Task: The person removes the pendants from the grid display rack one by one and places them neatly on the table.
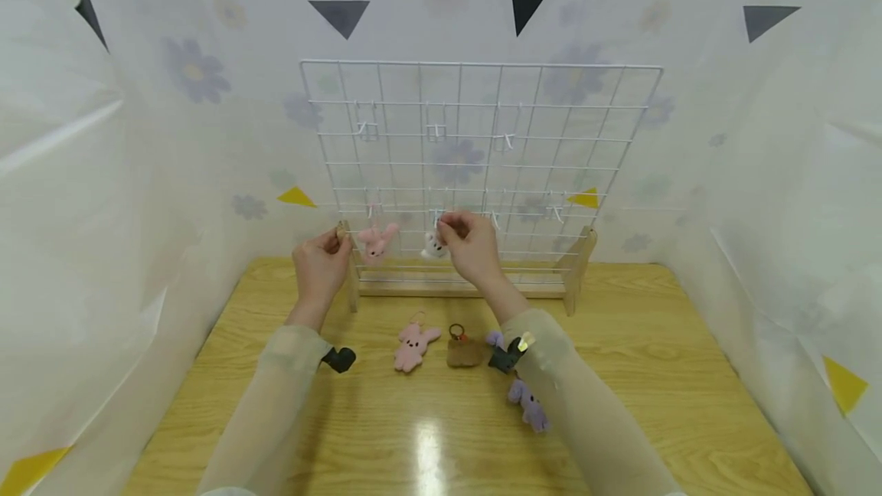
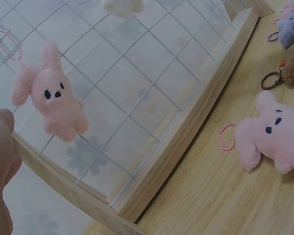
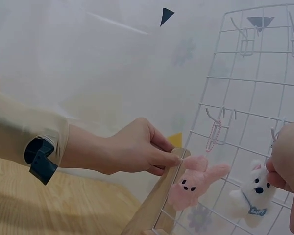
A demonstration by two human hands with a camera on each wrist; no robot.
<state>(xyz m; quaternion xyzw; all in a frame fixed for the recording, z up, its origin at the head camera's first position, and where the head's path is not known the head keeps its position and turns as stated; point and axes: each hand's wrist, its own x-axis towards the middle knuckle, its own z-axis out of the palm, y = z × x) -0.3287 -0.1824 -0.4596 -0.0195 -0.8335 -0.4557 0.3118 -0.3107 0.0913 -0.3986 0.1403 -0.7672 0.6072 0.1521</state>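
My left hand (image 1: 320,266) grips the top of the wooden side post (image 2: 78,190) at the left of a white wire grid rack (image 1: 460,65). A small white plush keychain (image 3: 255,198) with a blue tag at its neck hangs at a lower hook in the middle. My right hand (image 1: 475,247) pinches at the top of this keychain, fingertips right by its head and the hook; the fingers hide its chain in part. To the left, a pink rabbit plush keychain (image 1: 377,246) hangs by a pink bead chain from another lower hook.
On the wooden table (image 1: 386,435) lie a pink rabbit plush (image 1: 412,347), a brown plush (image 1: 465,353) with a dark ring, and a purple plush (image 1: 529,406). My right sleeve partly covers another purple one (image 1: 494,338). More hooks (image 1: 505,141) sit on the grid's upper row and lower right.
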